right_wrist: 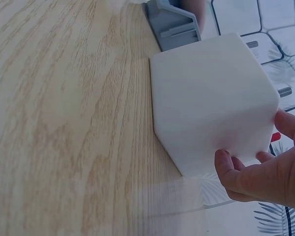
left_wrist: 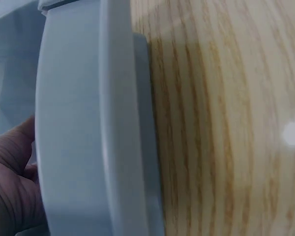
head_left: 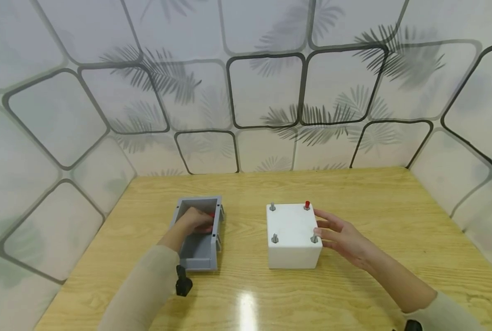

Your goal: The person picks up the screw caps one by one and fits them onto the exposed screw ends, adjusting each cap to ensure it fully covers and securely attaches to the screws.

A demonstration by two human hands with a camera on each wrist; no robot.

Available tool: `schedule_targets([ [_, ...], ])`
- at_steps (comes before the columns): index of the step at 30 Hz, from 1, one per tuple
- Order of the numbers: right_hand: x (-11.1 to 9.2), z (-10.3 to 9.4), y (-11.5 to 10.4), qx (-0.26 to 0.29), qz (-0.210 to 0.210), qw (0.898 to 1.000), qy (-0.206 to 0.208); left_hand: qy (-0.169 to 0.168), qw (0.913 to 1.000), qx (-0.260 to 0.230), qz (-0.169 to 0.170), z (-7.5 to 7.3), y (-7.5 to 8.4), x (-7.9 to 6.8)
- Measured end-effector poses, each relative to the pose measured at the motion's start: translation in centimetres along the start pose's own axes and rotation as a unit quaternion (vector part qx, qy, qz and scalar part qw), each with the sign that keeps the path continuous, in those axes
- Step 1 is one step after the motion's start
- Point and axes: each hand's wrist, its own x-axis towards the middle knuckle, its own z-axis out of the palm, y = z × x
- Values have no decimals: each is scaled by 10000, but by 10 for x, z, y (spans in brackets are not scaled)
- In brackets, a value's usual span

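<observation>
The white block (head_left: 291,225) stands on the wooden table (head_left: 241,220), right of centre, and behind it we see a leaf-patterned backdrop (head_left: 266,92). To the block's left, well apart, we find the grey bin (head_left: 196,263). The right hand (head_left: 347,239) touches the block's right side, its fingers relaxed and spread somewhat wide. The left hand (head_left: 196,219) reaches into the bin; its fingertips are partly hidden, so we cannot tell whether they pinch anything. Near the block's top corners we count four metal posts (head_left: 274,238). Beside the left fingers we glimpse something red (head_left: 211,214), and a red cap (head_left: 307,204) sits on the far-right post.
</observation>
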Motion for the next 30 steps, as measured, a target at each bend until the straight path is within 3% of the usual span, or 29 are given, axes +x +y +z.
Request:
schedule_targets([
  [5, 0, 0, 0, 8, -28, 10000, -27, -350, 9993, 80, 72, -5, 3, -4],
  [11, 0, 0, -1, -21, -41, 10000, -71, -699, 9958, 584, -65, -9, 5, -8],
  [18, 1, 0, -1, -42, -67, 10000, -59, -607, 9962, 626, -40, -7, 5, -10],
  [26, 0, -1, 0, -14, -63, 10000, -62, -986, 9931, 631, 93, -7, 3, -15],
  [30, 0, -1, 0, 8, -73, 9999, -70, -1002, 9924, 709, 63, -7, 3, -18],
])
